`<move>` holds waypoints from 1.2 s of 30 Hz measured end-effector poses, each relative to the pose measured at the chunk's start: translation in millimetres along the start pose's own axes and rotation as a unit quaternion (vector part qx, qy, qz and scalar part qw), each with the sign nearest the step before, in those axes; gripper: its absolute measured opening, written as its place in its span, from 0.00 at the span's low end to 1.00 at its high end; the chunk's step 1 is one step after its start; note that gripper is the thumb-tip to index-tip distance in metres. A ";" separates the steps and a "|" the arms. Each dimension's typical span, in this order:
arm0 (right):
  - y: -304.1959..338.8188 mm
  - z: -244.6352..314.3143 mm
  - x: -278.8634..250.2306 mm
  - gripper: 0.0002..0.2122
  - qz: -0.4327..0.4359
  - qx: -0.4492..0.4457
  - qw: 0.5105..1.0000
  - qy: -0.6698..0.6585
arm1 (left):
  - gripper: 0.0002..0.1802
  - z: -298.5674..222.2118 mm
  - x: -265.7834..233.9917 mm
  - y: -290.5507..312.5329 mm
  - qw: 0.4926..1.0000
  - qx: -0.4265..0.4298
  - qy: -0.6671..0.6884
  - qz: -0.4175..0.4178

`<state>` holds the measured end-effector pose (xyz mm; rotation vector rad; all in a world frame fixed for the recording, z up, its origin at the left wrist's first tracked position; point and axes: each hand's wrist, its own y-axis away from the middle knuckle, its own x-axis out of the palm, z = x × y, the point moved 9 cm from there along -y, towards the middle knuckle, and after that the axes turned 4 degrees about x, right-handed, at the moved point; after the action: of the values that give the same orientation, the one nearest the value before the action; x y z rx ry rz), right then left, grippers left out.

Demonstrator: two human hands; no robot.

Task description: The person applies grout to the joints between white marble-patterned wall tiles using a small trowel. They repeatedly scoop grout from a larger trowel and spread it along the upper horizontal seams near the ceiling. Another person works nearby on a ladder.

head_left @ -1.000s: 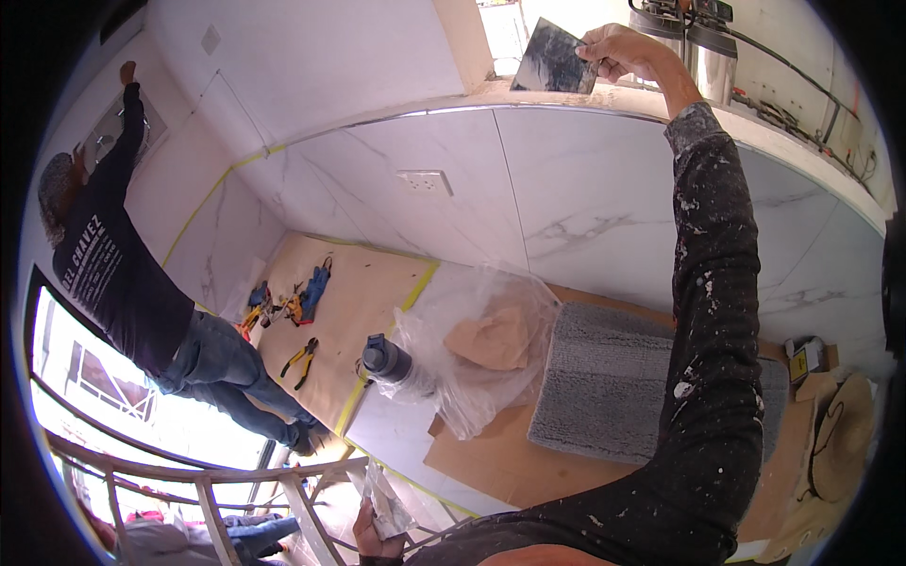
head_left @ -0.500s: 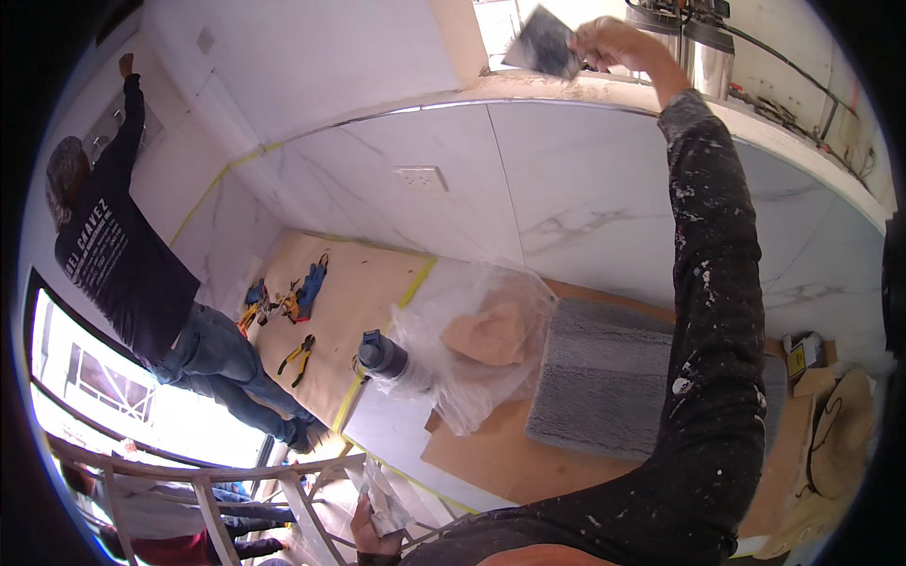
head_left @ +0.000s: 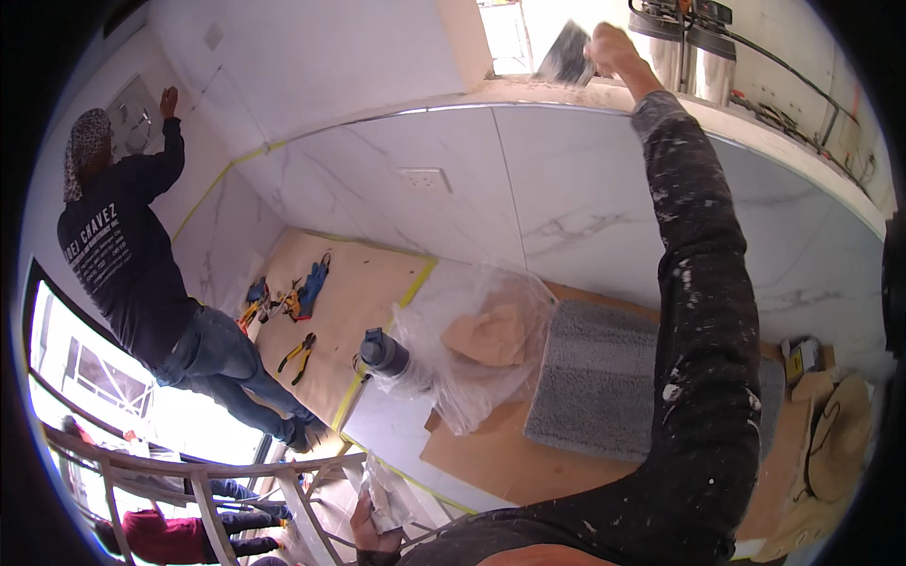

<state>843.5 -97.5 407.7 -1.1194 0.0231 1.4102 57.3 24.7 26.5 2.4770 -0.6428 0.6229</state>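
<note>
High up at the window opening, my right hand (head_left: pixel 615 49) is closed around a wide-bladed putty knife (head_left: pixel 566 58). The blade is smeared by motion and is tilted just above the rough plaster ledge (head_left: pixel 514 90); whether it touches is hard to tell. My right sleeve is dark and flecked with white. At the lower edge, my left hand (head_left: pixel 371 530) grips a crumpled clear plastic bag (head_left: pixel 385 500) with whitish material in it. Marbled wall panels (head_left: pixel 585 179) run below the ledge.
Metal canisters (head_left: pixel 714 74) and cables stand on the ledge's right. Below lie a grey mat (head_left: pixel 595 377), plastic sheeting (head_left: pixel 481 377), a dark bottle (head_left: pixel 384 353), pliers (head_left: pixel 300 358) and a straw hat (head_left: pixel 840 439). A ladder (head_left: pixel 212 514) stands lower left; a co-worker (head_left: pixel 127 264) faces the far-left wall.
My right hand has moved slightly right with the putty knife, whose blade has turned. The co-worker's raised arm has come down. My left hand is about where it was.
</note>
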 end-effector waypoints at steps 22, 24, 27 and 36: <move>682.5 47.9 55.4 0.14 0.249 0.494 0.455 -0.697 | 0.23 -0.5 -59.6 29.1 0.970 -0.028 0.176 0.164; 739.5 66.1 68.1 0.12 0.280 0.507 0.468 -0.667 | 0.22 3.0 -72.8 40.4 0.969 -0.040 0.174 0.172; 761.4 91.7 61.5 0.13 0.274 0.565 0.374 -0.682 | 0.22 11.4 -94.8 61.0 0.969 -0.069 0.166 0.169; 768.4 171.6 -10.2 0.13 0.308 0.497 0.414 -0.698 | 0.20 32.3 -138.9 120.0 0.965 -0.148 0.145 0.162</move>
<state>147.1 -174.1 48.4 1.4161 0.0676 2.0546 -107.4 -41.2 -30.8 1.9701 -0.9552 0.9168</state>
